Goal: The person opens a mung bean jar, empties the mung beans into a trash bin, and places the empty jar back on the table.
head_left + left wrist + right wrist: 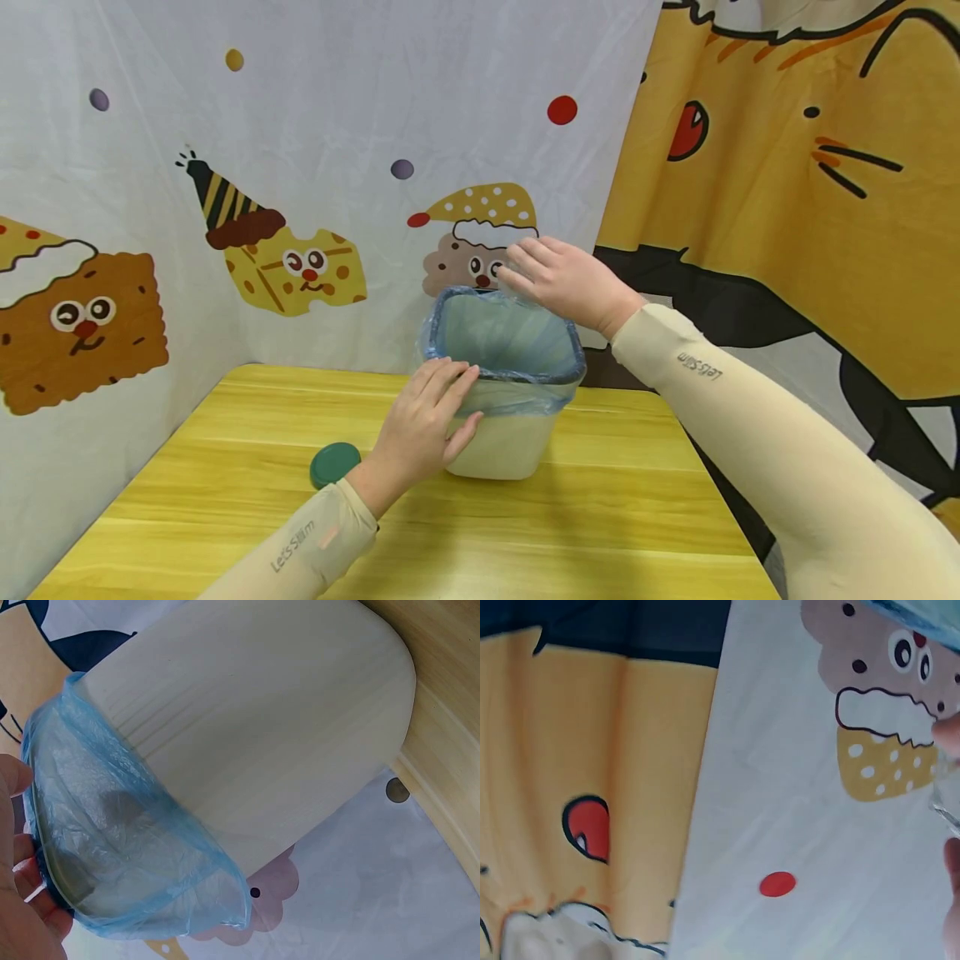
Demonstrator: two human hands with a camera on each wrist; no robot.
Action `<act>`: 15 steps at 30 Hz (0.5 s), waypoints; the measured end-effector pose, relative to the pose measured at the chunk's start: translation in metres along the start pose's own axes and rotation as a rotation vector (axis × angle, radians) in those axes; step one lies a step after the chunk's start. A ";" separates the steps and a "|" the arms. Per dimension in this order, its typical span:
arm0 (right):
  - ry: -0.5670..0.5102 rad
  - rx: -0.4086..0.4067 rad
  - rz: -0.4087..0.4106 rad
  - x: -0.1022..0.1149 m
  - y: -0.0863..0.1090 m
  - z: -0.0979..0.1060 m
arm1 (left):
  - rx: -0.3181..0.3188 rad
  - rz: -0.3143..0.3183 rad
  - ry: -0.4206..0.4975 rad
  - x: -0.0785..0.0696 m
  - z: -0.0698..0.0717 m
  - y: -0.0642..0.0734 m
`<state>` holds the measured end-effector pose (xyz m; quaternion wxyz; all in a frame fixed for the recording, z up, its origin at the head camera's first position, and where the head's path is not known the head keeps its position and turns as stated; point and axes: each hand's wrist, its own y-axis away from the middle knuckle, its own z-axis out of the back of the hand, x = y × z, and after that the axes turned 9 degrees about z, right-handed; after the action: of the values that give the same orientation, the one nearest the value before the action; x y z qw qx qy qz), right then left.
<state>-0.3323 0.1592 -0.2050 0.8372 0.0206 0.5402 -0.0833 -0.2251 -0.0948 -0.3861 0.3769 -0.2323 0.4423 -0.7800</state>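
Observation:
A cream-white bin [498, 446] stands on the table, lined with a thin blue plastic bag [517, 398] folded over its rim. My left hand [423, 421] rests its outstretched fingers against the near left rim, thumb apart. In the left wrist view, those fingers [52, 919] lie along the bagged edge. Above the bin's far right side, my right hand [558, 279] holds a clear, see-through thing [946, 793] between thumb and fingers. Most of it is out of frame or behind the hand, so I cannot tell its kind.
A round green lid [335, 465] lies on the yellow wood-grain table [600, 517], left of the bin. Behind the table hang a white cloth [322, 108] with cartoon prints and an orange cat-print curtain [750, 217] on the right.

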 end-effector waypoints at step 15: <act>0.126 0.077 0.126 0.021 -0.009 -0.009 | 0.015 -0.003 -0.011 0.001 -0.001 0.001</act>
<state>-0.3329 0.1487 -0.2273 0.8036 0.0919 0.5860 -0.0498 -0.2259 -0.0957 -0.3875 0.3799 -0.2344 0.4342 -0.7824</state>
